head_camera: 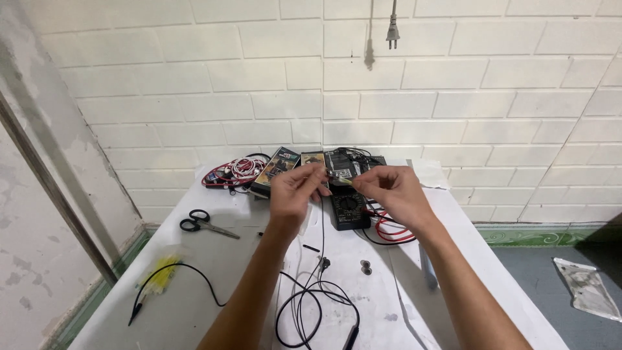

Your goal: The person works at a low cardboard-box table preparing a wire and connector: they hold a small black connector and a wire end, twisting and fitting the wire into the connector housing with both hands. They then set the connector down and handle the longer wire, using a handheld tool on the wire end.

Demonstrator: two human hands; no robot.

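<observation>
Bright, even light; wide-angle edge distortion

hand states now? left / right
Left hand: pinched shut on the thin black cable.
Right hand: fingers pinched together on something small; what it is cannot be told.

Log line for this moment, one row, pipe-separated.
left hand: raised, pinching thin black cable | right hand: raised, pinching small part, unclear | below: multimeter on table | scissors left

On the table (492, 279), scissors (206, 223) lie left of the multimeter (350, 210), with coiled wires (234, 171) behind them.
</observation>
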